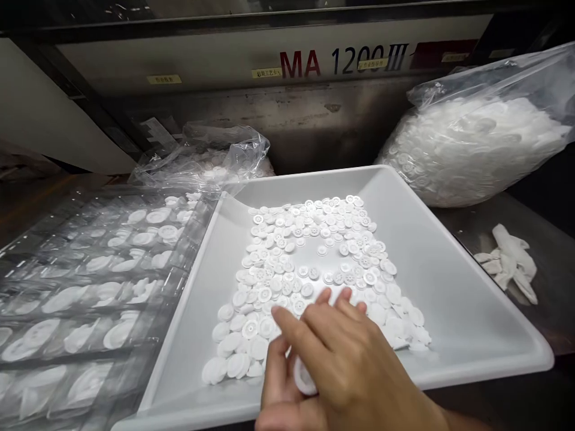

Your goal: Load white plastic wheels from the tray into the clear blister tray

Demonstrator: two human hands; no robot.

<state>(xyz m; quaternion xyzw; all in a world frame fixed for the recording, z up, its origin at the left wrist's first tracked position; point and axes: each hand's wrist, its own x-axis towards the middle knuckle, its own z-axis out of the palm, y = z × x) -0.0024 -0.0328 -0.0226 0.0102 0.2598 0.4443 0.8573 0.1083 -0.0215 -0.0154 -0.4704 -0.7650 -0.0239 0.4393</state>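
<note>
A shallow white tray holds a loose single layer of white plastic discs, some flat and some with spoked centres. My right hand reaches in from the lower right, palm down, over the near end of the spread. Between its thumb and fingers a single white disc stands on edge, partly hidden by the hand. The fingertips hover at the discs near the tray's middle. My left hand is not in view.
Stacked clear blister trays with white discs lie left of the tray. A full plastic bag of white discs sits at the upper right, and a crumpled clear bag sits behind. White gloves lie on a steel surface. A machine front marked MA 1200 III stands beyond.
</note>
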